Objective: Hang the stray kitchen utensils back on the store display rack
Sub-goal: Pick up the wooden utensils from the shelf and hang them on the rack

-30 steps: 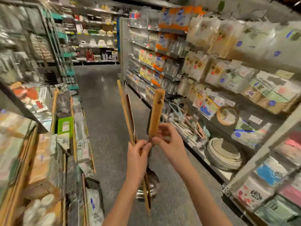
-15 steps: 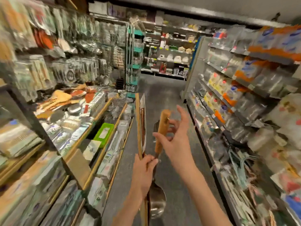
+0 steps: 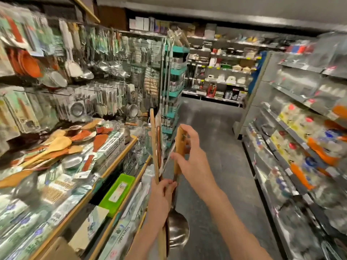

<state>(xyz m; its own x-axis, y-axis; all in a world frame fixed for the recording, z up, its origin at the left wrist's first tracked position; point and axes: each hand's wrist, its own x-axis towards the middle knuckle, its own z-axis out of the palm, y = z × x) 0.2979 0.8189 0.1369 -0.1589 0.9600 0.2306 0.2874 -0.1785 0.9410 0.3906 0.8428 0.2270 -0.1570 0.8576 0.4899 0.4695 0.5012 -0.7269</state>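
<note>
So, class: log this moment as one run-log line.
left hand: grips utensil bundle | right hand: pinches ladle handle | rack: not yet reached | stage: carrying

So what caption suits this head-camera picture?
Left hand grips wooden utensils and a wooden-handled steel ladle; right hand holds its handle.

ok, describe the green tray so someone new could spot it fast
Start at the long shelving unit on the aisle's left, with its wood-edged tiers. On the lower tier, just left of the left hand, sits the green tray. It is the only bright lime plastic bin there, with a paper label inside, among pale packaged goods.
</note>
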